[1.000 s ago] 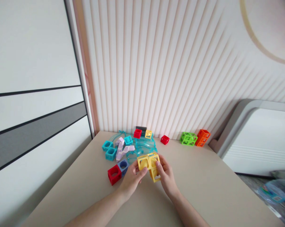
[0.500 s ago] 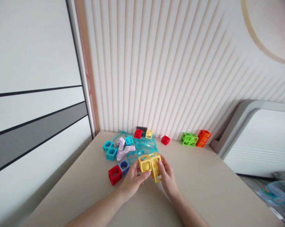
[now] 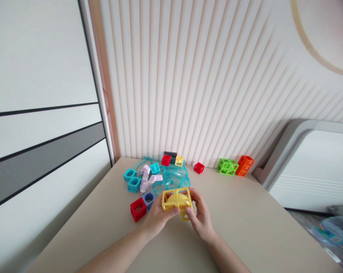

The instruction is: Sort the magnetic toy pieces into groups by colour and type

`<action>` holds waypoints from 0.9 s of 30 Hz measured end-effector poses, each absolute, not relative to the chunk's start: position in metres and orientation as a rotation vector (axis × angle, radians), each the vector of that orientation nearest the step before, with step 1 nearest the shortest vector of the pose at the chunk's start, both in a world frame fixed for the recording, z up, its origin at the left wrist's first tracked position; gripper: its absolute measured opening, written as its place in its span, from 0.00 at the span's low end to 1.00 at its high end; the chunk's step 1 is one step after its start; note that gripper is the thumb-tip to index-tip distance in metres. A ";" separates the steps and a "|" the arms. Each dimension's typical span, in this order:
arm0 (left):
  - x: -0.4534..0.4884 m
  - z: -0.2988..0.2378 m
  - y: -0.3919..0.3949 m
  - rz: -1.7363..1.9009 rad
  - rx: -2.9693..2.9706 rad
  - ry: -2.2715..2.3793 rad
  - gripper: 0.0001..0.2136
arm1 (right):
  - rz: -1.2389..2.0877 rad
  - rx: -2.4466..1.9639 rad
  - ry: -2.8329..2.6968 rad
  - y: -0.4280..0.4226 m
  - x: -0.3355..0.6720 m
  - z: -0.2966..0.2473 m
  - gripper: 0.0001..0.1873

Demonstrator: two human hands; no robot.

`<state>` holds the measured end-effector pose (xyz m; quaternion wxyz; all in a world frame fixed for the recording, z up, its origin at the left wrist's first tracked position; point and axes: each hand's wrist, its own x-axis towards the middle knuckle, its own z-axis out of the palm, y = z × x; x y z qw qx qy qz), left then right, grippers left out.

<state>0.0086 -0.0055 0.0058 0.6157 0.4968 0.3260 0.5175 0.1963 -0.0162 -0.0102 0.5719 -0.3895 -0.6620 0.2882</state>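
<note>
Both my hands hold a yellow block assembly [image 3: 177,201] of joined open-frame cubes just above the beige table [image 3: 245,227]. My left hand [image 3: 157,218] grips its left and lower side with the thumb across the bottom. My right hand [image 3: 200,215] wraps its right side, fingers curled on the frame. Just left of my left hand sit a red cube [image 3: 138,209] and a blue cube [image 3: 149,198] joined side by side.
Behind lie teal cubes [image 3: 132,180], lilac track pieces [image 3: 148,179] and clear teal curved tracks [image 3: 174,176]. By the ribbed wall stand a red cube [image 3: 166,160], a yellow cube [image 3: 179,161], another red cube [image 3: 199,168], green frames [image 3: 227,167] and orange frames [image 3: 245,165].
The yellow assembly has been turned in my hands and shifted slightly left; its wide side now faces up. Both hands kept their grip throughout.
</note>
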 end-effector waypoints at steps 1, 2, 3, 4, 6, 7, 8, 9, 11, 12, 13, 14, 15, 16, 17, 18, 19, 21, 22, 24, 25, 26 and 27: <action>0.008 0.006 -0.005 1.193 1.155 0.758 0.26 | 0.667 -0.908 -1.558 -0.016 0.197 -0.010 0.27; 0.007 0.006 -0.005 1.195 1.168 0.765 0.26 | 0.660 -0.907 -1.564 -0.016 0.198 -0.011 0.26; 0.007 0.006 -0.005 1.195 1.179 0.773 0.26 | 0.651 -0.909 -1.570 -0.016 0.199 -0.011 0.25; 0.006 0.007 -0.005 1.194 1.187 0.780 0.25 | 0.641 -0.911 -1.576 -0.017 0.199 -0.011 0.25; 0.006 0.007 -0.006 1.193 1.194 0.789 0.23 | 0.620 -0.912 -1.594 -0.017 0.200 -0.011 0.24; 0.006 0.008 -0.006 1.191 1.194 0.790 0.22 | 0.607 -0.907 -1.608 -0.017 0.201 -0.011 0.24; 0.005 0.008 -0.007 1.190 1.194 0.789 0.22 | 0.592 -0.899 -1.625 -0.017 0.201 -0.010 0.24; 0.005 0.008 -0.007 1.191 1.195 0.787 0.22 | 0.574 -0.889 -1.644 -0.016 0.201 -0.010 0.24; 0.005 0.007 -0.008 1.192 1.203 0.781 0.22 | 0.539 -0.869 -1.678 -0.016 0.202 -0.010 0.24; 0.005 0.007 -0.009 1.194 1.208 0.781 0.21 | 0.528 -0.864 -1.689 -0.015 0.202 -0.010 0.24; 0.006 0.008 -0.010 1.197 1.212 0.780 0.21 | 0.523 -0.863 -1.696 -0.015 0.203 -0.011 0.24; 0.006 0.008 -0.011 1.198 1.218 0.776 0.21 | 0.525 -0.864 -1.702 -0.015 0.203 -0.011 0.24; 0.006 0.008 -0.012 1.200 1.221 0.766 0.20 | 0.530 -0.868 -1.707 -0.015 0.204 -0.012 0.24; 0.007 0.009 -0.013 1.203 1.220 0.753 0.20 | 0.535 -0.870 -1.709 -0.014 0.204 -0.013 0.24; 0.007 0.010 -0.014 1.207 1.212 0.735 0.21 | 0.539 -0.870 -1.712 -0.014 0.204 -0.014 0.25; 0.008 0.010 -0.015 1.211 1.200 0.716 0.22 | 0.540 -0.865 -1.715 -0.014 0.204 -0.015 0.25; 0.008 0.011 -0.016 1.214 1.190 0.697 0.23 | 0.538 -0.858 -1.716 -0.014 0.205 -0.017 0.25; 0.007 0.012 -0.016 1.224 1.187 0.666 0.25 | 0.532 -0.844 -1.718 -0.013 0.205 -0.022 0.26; 0.006 0.013 -0.017 1.228 1.199 0.658 0.25 | 0.530 -0.839 -1.722 -0.013 0.205 -0.024 0.27; 0.004 0.013 -0.016 1.233 1.234 0.661 0.24 | 0.535 -0.833 -1.739 -0.011 0.206 -0.029 0.28; 0.004 0.014 -0.016 1.236 1.245 0.665 0.24 | 0.543 -0.829 -1.753 -0.010 0.207 -0.032 0.28; 0.003 0.014 -0.016 1.244 1.246 0.668 0.24 | 0.550 -0.826 -1.767 -0.010 0.207 -0.033 0.28; 0.003 0.013 -0.016 1.253 1.234 0.663 0.25 | 0.552 -0.825 -1.773 -0.009 0.207 -0.034 0.28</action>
